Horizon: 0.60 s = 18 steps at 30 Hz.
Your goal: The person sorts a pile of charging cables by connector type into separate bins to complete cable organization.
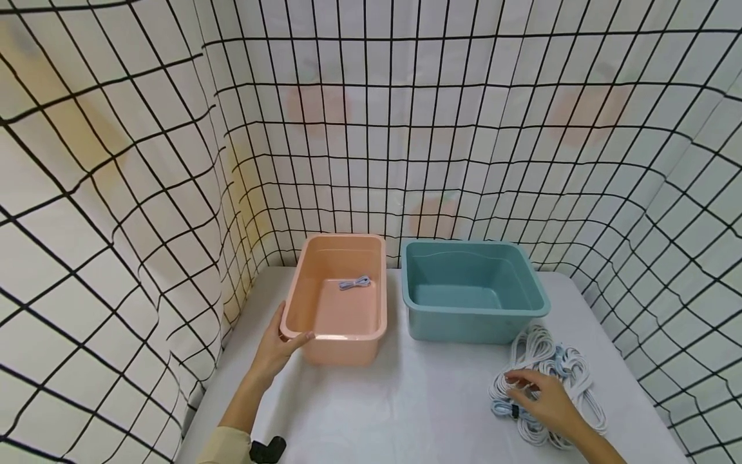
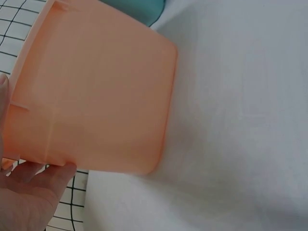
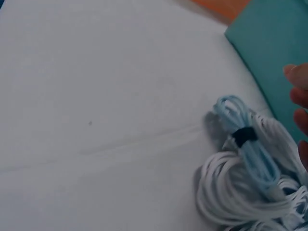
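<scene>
My left hand (image 1: 277, 351) grips the near left corner of a peach plastic bin (image 1: 342, 351), thumb over the rim and fingers against the outer side. Inside that bin lies one small light-blue bundled cable (image 1: 354, 283). At the right, my right hand (image 1: 542, 399) hovers over a pile of coiled white cables (image 1: 580, 380), its fingers loosely bent with nothing between them. Near its fingertips, on the pile's left side, rests a light-blue cable bundle (image 3: 260, 161) bound with a black strap.
A teal bin (image 1: 469, 325) stands right of the peach one, directly behind the cable pile, with nothing visible inside. Black netting (image 1: 391, 122) over pale cloth surrounds the white table (image 1: 429, 399) at the back and sides. A small black object (image 1: 268, 450) shows by the left sleeve.
</scene>
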Available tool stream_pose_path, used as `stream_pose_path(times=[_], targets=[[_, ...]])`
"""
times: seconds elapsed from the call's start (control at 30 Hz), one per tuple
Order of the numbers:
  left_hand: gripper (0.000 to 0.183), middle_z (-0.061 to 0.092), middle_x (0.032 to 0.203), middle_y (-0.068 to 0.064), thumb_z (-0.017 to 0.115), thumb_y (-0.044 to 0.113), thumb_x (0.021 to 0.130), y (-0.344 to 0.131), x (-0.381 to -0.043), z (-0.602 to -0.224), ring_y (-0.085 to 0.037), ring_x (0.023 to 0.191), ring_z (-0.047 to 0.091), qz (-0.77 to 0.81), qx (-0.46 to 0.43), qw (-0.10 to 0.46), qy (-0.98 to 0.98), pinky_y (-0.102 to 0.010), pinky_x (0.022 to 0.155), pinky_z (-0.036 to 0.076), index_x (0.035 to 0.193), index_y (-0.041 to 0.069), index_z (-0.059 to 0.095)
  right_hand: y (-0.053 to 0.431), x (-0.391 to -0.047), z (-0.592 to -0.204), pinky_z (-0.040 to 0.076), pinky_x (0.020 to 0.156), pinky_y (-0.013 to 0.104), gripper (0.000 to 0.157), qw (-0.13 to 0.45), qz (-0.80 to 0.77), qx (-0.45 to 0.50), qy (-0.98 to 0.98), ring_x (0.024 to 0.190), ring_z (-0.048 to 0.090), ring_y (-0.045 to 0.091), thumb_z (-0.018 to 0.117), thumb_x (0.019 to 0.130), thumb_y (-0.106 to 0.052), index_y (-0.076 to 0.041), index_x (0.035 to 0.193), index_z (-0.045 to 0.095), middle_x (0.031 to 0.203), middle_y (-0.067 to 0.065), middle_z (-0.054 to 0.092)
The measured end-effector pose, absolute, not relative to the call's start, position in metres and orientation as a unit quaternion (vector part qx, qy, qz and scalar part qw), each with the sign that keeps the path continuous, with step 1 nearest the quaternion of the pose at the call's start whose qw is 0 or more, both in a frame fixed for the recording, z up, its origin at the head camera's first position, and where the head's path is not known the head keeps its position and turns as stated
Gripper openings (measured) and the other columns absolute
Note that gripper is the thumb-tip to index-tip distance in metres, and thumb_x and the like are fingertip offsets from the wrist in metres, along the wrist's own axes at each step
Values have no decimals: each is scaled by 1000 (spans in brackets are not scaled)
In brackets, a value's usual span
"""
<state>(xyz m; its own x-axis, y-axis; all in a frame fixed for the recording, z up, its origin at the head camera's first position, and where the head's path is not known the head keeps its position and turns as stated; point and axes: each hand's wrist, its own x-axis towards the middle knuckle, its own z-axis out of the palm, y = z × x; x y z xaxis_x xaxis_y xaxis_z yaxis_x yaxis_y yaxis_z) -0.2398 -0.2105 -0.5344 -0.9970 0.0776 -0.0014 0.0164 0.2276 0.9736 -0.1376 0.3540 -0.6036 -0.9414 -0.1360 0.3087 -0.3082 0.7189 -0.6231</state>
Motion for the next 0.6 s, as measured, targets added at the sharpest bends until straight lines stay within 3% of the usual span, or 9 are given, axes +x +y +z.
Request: stream_pose_path(times=[0.17, 0.4, 0.6], targets=[[111, 32, 161, -21, 84, 29, 90, -210, -241, -536, -41, 140, 43, 623, 35, 24, 781, -52, 111, 38, 168, 16, 5, 363, -125, -621, 55, 66, 28, 27, 93, 347, 106, -927, 82, 63, 2, 86, 86, -16, -11, 111, 76, 95, -12, 71], [110, 35, 160, -20, 84, 29, 90, -209, -242, -536, -40, 139, 44, 624, 35, 22, 781, -53, 111, 39, 168, 19, 7, 372, -122, -636, 58, 86, 39, 33, -4, 261, 137, -955, 103, 69, 14, 84, 88, -33, -17, 115, 77, 110, -10, 73], [110, 34, 161, -19, 84, 29, 90, -210, -239, -534, -39, 140, 44, 627, 36, 25, 778, -53, 111, 39, 168, 21, 7, 376, -130, -637, 59, 83, 40, 30, -28, 263, 165, -950, 99, 69, 13, 82, 89, -34, -15, 112, 79, 107, -9, 75]])
